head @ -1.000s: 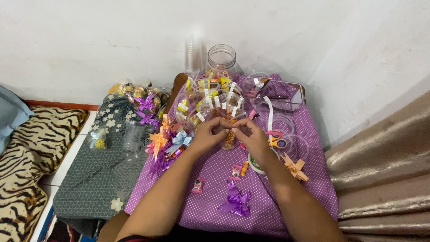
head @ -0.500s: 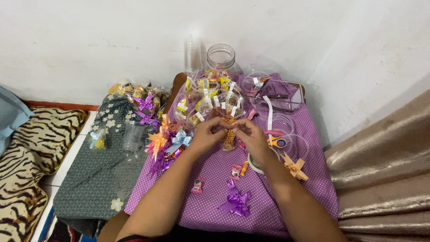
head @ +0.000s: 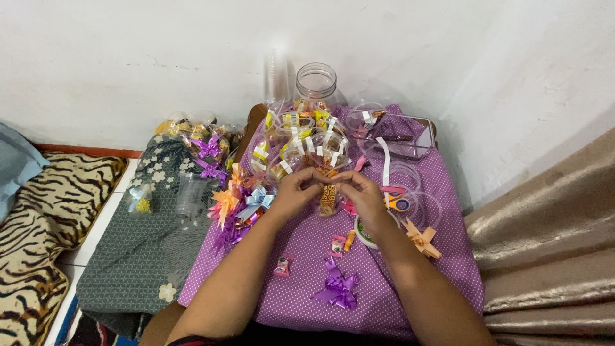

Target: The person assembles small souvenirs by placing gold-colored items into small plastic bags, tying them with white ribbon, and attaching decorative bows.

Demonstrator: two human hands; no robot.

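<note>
My left hand (head: 296, 191) and my right hand (head: 360, 194) meet over the middle of a small table covered with a purple dotted cloth (head: 307, 269). Together they grip a clear plastic cup of sweets (head: 328, 195), which has an orange wrapper showing inside. Just beyond my fingers stands a cluster of similar filled cups (head: 301, 141) closed with white tape strips. A purple ribbon bow (head: 337, 288) lies near the front of the cloth. An orange bow (head: 423, 238) lies right of my right wrist.
Ribbon bows (head: 240, 202) are piled at the table's left edge. A tall clear jar (head: 316, 82) and a stack of empty cups (head: 277, 77) stand by the white wall. Loose wrapped sweets (head: 283, 264) dot the cloth. A grey floral cloth (head: 138, 256) with a cup lies left, a beige curtain (head: 551, 243) right.
Both hands stay together over the cup; the fingers have shifted only slightly on it. Nothing else on the table has moved.
</note>
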